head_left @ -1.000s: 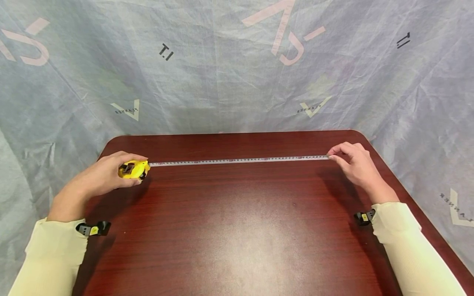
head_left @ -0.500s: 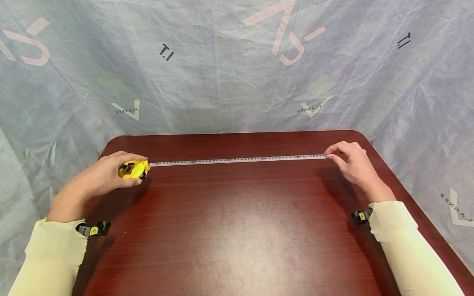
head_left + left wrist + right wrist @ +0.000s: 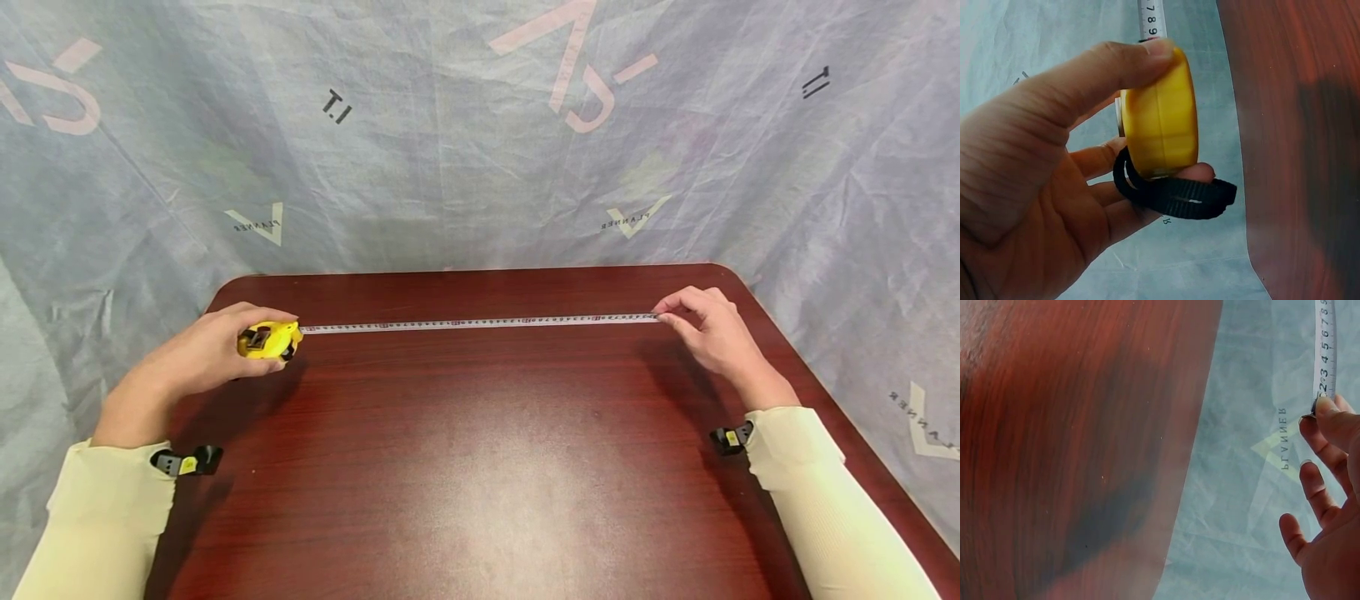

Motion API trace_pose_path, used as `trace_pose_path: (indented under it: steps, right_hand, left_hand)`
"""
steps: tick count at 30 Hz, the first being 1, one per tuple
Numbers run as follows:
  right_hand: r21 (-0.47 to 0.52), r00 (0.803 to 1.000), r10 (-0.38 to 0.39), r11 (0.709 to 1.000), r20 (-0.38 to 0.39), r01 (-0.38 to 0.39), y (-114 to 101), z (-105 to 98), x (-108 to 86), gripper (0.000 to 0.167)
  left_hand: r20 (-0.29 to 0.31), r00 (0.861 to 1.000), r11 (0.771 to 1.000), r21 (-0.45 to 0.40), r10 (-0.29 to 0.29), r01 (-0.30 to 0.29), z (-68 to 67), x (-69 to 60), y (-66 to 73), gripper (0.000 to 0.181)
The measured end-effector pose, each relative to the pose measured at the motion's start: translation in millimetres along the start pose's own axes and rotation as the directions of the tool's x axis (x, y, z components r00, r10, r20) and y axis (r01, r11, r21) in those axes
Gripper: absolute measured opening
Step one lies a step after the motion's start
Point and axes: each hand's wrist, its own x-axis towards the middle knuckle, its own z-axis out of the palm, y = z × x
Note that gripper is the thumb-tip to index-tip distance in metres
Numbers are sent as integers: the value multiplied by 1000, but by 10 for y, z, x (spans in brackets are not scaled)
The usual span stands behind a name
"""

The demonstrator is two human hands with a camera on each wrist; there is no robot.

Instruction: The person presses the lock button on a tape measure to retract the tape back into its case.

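My left hand point(image 3: 206, 350) grips the yellow case of a tape measure point(image 3: 272, 342) between thumb and fingers, above the table's left side. In the left wrist view the tape measure point(image 3: 1163, 122) shows its rounded yellow edge, and a black strap point(image 3: 1179, 197) hangs from it. The white blade point(image 3: 480, 322) runs nearly level from the case across to my right hand point(image 3: 708, 333), which pinches its end between thumb and forefinger. Seen from the right wrist, the blade point(image 3: 1324, 350) rises from the pinch, while the other fingers point(image 3: 1316, 487) are spread loosely.
A dark red wooden table point(image 3: 480, 458) with rounded far corners lies below both hands. Grey printed cloth point(image 3: 450, 150) hangs behind it and at both sides. Each wrist wears a small black camera on a strap.
My right hand has moved slightly left with the blade's end, and the blade's markings have shifted left toward the case. The left hand and the case stay almost still.
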Motion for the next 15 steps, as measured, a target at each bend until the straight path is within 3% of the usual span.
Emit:
trace_pose_path:
  steps: [15]
  right_hand:
    - [7, 1000, 3, 1000, 14, -3, -38, 86, -7, 19]
  left_hand:
    - [6, 1000, 1000, -3, 9, -9, 7, 23, 28, 64]
